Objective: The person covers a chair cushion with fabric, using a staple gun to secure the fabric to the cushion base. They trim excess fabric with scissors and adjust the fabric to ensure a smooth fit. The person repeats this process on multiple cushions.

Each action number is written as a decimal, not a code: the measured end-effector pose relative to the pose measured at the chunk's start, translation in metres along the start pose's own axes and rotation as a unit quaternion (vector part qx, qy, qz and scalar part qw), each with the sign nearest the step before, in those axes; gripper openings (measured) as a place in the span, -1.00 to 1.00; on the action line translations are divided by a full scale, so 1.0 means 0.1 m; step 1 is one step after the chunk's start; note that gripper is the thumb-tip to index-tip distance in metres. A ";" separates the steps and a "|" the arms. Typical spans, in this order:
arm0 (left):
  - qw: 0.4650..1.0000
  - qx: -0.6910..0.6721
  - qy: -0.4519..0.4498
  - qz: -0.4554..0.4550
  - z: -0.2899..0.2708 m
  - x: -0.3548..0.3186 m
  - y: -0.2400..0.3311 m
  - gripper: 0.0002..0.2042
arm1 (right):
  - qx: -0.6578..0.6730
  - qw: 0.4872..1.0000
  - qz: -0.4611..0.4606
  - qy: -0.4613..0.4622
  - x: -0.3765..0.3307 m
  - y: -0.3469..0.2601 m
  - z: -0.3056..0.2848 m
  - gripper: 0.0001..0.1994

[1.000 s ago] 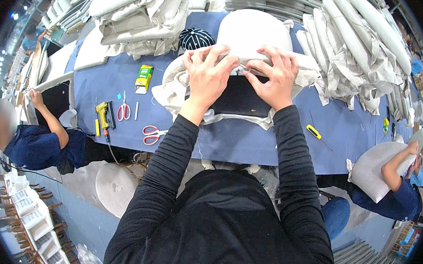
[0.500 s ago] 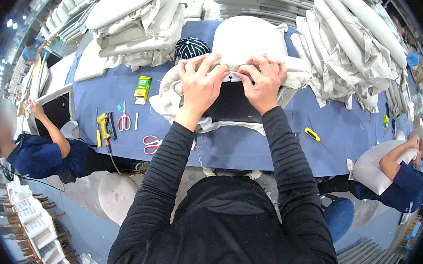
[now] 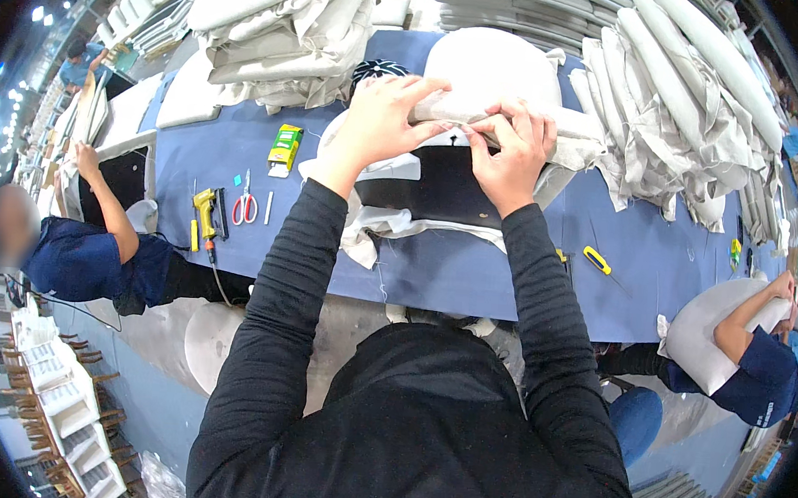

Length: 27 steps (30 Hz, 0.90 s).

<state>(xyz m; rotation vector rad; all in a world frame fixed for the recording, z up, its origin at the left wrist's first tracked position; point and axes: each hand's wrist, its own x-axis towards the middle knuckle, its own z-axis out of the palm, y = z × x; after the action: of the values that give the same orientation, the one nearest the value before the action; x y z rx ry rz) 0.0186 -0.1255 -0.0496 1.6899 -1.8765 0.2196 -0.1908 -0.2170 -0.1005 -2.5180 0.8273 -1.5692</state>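
A beige upholstery piece with loose fabric edges (image 3: pixel 563 148) lies in front of me, its black underside panel (image 3: pixel 436 179) turned up toward me. My right hand (image 3: pixel 515 155) pinches the fabric edge between thumb and fingers, where the cloth meets the panel. To its left, my left hand (image 3: pixel 375 127) rests at the same edge with thumb and index finger spread apart; its other fingers are partly hidden. A white strip (image 3: pixel 395 167) shows on the panel below the left hand. Beyond both hands stands a pale rounded cushion (image 3: pixel 490 66).
Fabric-covered cushions are stacked at the back left (image 3: pixel 282 65) and back right (image 3: pixel 658 119). On the blue table (image 3: pixel 307 247) lie a yellow-green box (image 3: pixel 284 150), red-handled scissors (image 3: pixel 244 209), a yellow staple gun (image 3: pixel 205 208) and a yellow-handled screwdriver (image 3: pixel 596 259). Co-workers stand on both sides.
My left hand's thumb and index finger have spread apart from their grip on the fabric edge. The right hand keeps pinching. A second pair of scissors is now out of sight near my left sleeve.
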 end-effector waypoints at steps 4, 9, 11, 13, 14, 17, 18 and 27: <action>0.999 -0.044 -0.007 0.008 0.04 0.00 -0.10 -0.51 | -0.004 1.000 0.007 -0.015 0.02 0.01 0.00 -0.82; 0.997 -0.067 -0.033 -0.010 0.05 0.01 -0.15 -0.53 | -0.021 0.999 0.033 -0.032 0.09 -0.09 -0.02 -0.66; 0.995 -0.084 -0.044 -0.014 0.02 0.04 -0.16 -0.53 | -0.038 0.998 0.044 -0.034 0.10 -0.09 0.01 -0.61; 0.996 -0.081 -0.043 -0.015 0.01 0.03 -0.16 -0.53 | -0.049 0.997 0.043 -0.034 0.09 -0.10 0.02 -0.61; 0.996 -0.080 -0.044 -0.015 0.02 0.02 -0.17 -0.53 | -0.055 0.997 0.044 -0.034 0.09 -0.10 0.03 -0.61; 0.995 -0.085 -0.043 -0.019 0.00 0.00 -0.18 -0.53 | -0.045 0.998 0.035 -0.032 0.08 -0.10 0.05 -0.61; 0.995 -0.083 -0.043 -0.021 -0.01 0.00 -0.18 -0.53 | -0.049 0.998 0.029 -0.031 0.07 -0.12 0.05 -0.61; 0.998 -0.040 0.025 -0.029 0.03 -0.01 -0.11 -0.51 | -0.089 0.995 0.016 -0.046 0.05 -0.13 0.11 -0.61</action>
<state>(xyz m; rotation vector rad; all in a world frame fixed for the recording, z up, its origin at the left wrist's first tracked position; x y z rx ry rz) 0.0277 -0.1286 -0.0553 1.6676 -1.7734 0.1601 -0.1749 -0.2108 -0.0973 -2.6606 1.0322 -1.4156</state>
